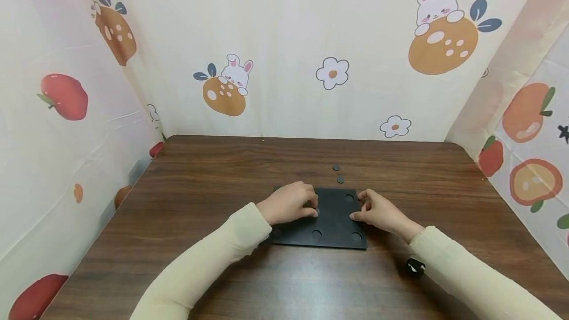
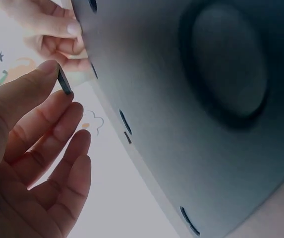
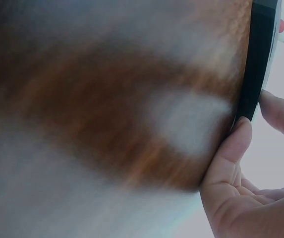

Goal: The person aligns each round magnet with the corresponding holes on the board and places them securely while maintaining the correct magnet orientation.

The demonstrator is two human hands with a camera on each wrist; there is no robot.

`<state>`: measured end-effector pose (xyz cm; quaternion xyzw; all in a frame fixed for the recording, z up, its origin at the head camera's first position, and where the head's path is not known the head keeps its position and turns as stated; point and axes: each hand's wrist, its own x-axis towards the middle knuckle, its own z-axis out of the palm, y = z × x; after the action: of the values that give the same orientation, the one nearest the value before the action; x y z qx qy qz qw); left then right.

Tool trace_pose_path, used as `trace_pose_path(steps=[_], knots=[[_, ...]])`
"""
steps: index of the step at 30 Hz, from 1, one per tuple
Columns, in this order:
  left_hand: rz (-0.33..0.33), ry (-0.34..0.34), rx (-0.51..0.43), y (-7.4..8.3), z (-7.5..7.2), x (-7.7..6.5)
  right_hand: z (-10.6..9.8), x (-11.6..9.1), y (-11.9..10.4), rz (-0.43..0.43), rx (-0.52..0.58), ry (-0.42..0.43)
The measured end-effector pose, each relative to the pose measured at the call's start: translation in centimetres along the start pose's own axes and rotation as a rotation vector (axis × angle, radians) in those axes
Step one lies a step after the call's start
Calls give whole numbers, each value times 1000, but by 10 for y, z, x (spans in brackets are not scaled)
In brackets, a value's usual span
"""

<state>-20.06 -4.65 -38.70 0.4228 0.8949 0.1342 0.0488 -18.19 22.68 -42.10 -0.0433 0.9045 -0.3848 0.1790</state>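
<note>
A black rectangular board (image 1: 333, 231) with round recesses lies flat on the table. My left hand (image 1: 291, 203) is over the board's left half. Between its thumb and index fingertip it pinches a small dark disc (image 2: 64, 82), seen nearly edge-on in the left wrist view. The other left fingers are loosely bent. At the board's right edge, my right hand (image 1: 380, 211) grips the rim with thumb and bent fingers. In the right wrist view, its fingertips (image 3: 243, 130) touch the board's dark side (image 3: 258, 59). The left hand hides part of the board.
Two small dark discs, one farther (image 1: 336, 167) and one nearer (image 1: 340, 180), lie on the wooden table (image 1: 213, 172) behind the board. A patterned curtain (image 1: 284, 38) stands along the back and both sides. A small black object (image 1: 415, 266) is at the right sleeve's cuff.
</note>
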Motion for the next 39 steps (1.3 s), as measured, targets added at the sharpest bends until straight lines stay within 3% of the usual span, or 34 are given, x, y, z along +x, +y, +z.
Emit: trace_pose_path(steps=[16,26,39], knots=[[87,5,91,15,6,-18,0,-1,-3,-2,-12,2],[137,24,156,19,15,-19,1,-3,-2,-6,-3,1],[152,18,184,20,20,-19,1,-2,-1,9,-10,1]])
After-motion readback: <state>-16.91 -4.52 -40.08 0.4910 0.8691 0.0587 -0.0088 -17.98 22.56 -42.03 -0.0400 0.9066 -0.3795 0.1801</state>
